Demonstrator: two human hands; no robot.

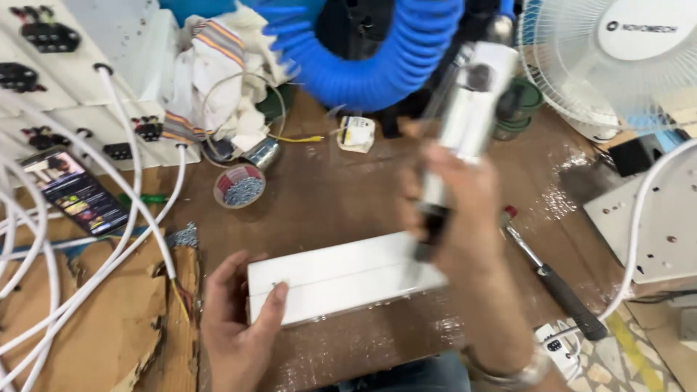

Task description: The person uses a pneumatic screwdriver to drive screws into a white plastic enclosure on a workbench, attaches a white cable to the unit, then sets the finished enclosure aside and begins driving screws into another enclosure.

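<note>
Flagging risks, left to right:

- White cables [109, 181] run off the white switch panel [65, 80] at far left, across torn cardboard [94, 319] whose frayed near edge sits just beside my left hand. A snag there could drag the phone [75, 192] lying among them.
- Left hand [239, 327] grips the left end of the white box [341, 279], thumb on top, fingers wrapped round the near-left corner. It's the only thing pinning the box; on that shiny wrapped tabletop [341, 189] I judge it could skid right if pushed from above.
- Open tub of small screws [239, 187] sits far-left of the box, well apart. An elbow knock could scatter them.
- Right hand [454, 207] is clenched round a white tube-shaped tool [468, 109], dark tip down, touching or just above the box's right end; blur hides which. Tilted like that, the tip could slip off the edge.
- Black-handled tool [552, 279] lies just right of that wrist and could get swept off.
- Fan [617, 58] at far right, near the tool's raised end.
</note>
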